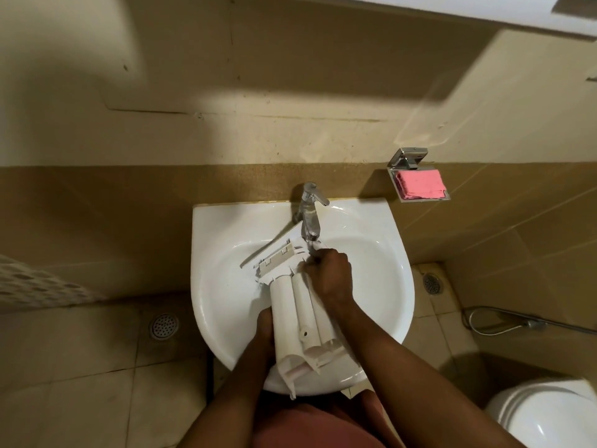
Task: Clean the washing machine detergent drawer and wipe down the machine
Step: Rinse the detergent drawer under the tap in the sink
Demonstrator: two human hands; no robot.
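Head view: washing detergent drawer (pixel 300 315) over sink (pixel 206 253), gripping near end with left hand (pixel 265 328), far end by tap (pixel 308 208) with curled right hand (pixel 329 276); next, likely turning, rinsing

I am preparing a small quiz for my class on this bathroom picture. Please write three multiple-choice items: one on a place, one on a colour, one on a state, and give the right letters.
1. Where is the detergent drawer held?
A) over the sink
B) inside a bucket
C) on a table

2. What colour is the cloth in the soap dish?
A) blue
B) pink
C) green

3. What does the left hand do?
A) hangs free
B) holds a bottle
C) grips the drawer

Answers:
1 A, the white basin lies under it.
2 B, it is plainly pink.
3 C, it clasps the drawer's left side.
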